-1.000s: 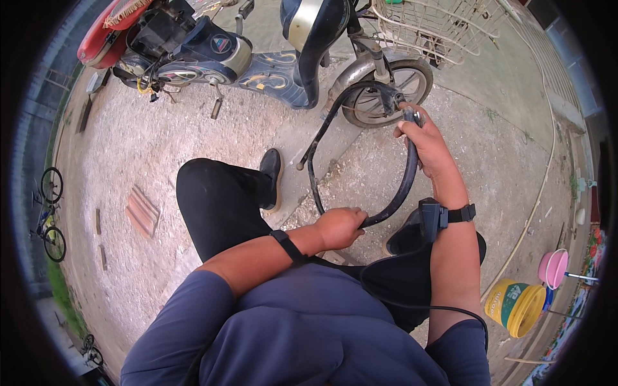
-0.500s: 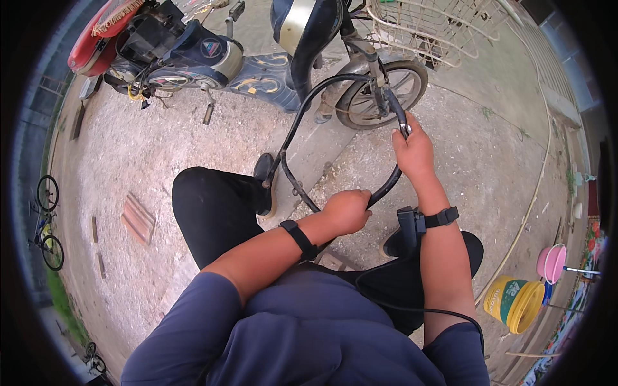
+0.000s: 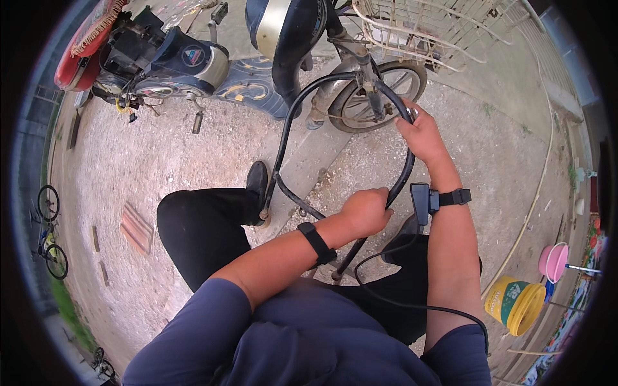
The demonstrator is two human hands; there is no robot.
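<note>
My right hand (image 3: 417, 132) is closed around the upper right of a looped black tube (image 3: 282, 138), beside the front fork (image 3: 368, 74) and front wheel (image 3: 407, 77) of a dark blue scooter (image 3: 187, 61). My left hand (image 3: 365, 211) grips the same tube lower down, fingers wrapped round it. The tube arches up across the fork; its left part hangs toward my left shoe (image 3: 256, 180), and another length runs below my left hand between my legs. Whether its top touches the fork I cannot tell.
A wire basket (image 3: 425, 32) sits over the wheel. Pinkish slats (image 3: 135, 228) lie on the concrete to the left; bicycles (image 3: 51, 231) stand farther left. A yellow bucket (image 3: 515, 302), a pink bucket (image 3: 552, 264) and a long pale hose (image 3: 534, 206) are at right.
My left hand has moved right and up with the tube. The tube's left part has swung down and left, and more of it now shows below my left hand.
</note>
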